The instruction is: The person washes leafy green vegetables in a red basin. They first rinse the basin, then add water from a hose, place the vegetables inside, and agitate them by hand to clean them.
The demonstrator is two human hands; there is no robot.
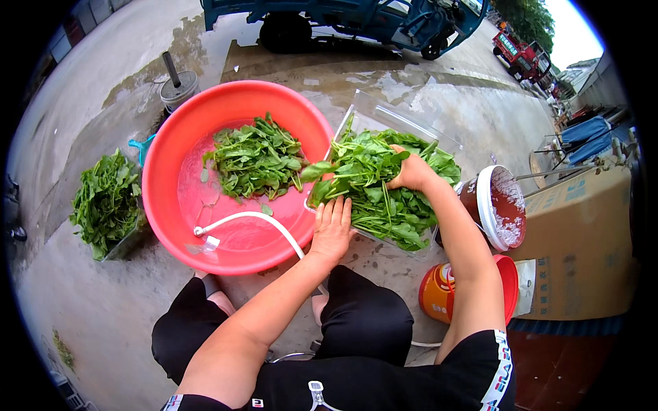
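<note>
Leafy greens (pixel 373 181) are heaped in a clear plastic bin (pixel 370 103) to the right of a large red basin (pixel 171 130). Over the heap's far right part, my right hand (pixel 409 171) has its fingers curled into the leaves and grips some of them. My left hand (pixel 333 229) lies with fingers stretched out against the near left side of the heap, at the bin's edge by the basin. A smaller pile of greens (pixel 257 157) rests inside the basin. A white hose (pixel 264 218) curves over the basin's near rim, its end on the basin floor.
Left of the basin stands another clear container of greens (pixel 106 202). A white-rimmed bucket (pixel 504 205), an orange bucket (pixel 436 293) and a large cardboard box (pixel 582 240) stand to the right. Beyond are a grey pail (pixel 179 88) and a blue cargo vehicle (pixel 343 17).
</note>
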